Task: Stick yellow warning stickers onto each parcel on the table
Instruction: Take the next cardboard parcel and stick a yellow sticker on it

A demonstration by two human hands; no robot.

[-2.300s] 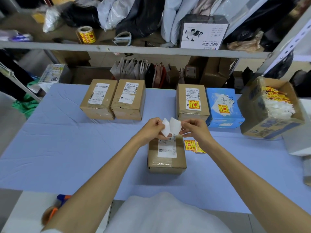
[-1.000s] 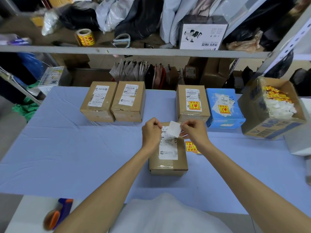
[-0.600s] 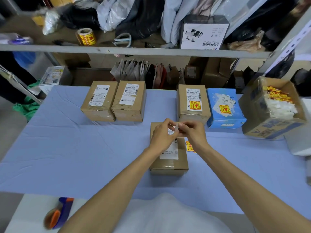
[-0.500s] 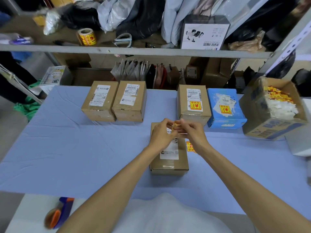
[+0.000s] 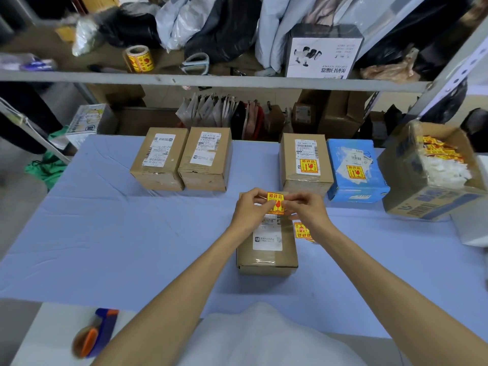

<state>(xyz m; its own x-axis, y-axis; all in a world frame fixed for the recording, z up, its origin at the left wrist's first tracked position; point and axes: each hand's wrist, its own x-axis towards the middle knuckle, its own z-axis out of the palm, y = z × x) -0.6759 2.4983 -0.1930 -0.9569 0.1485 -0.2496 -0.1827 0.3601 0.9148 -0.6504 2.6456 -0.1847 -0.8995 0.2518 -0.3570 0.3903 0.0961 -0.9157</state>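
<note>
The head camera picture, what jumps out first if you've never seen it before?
Probably the bright yellow sticker in the middle, pinched between the left hand and right hand just above a brown parcel. Next, the open carton at the right edge, piled with more yellow stickers. Behind the hands, a blue parcel stands out in a row of brown ones.

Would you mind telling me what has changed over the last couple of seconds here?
The white backing paper that both hands held is gone from view. The left hand and right hand now pinch a yellow warning sticker, face up, over the far end of the nearest parcel. The hands came together there. The four parcels behind, the spare stickers on the table and the sticker carton stayed put.
</note>
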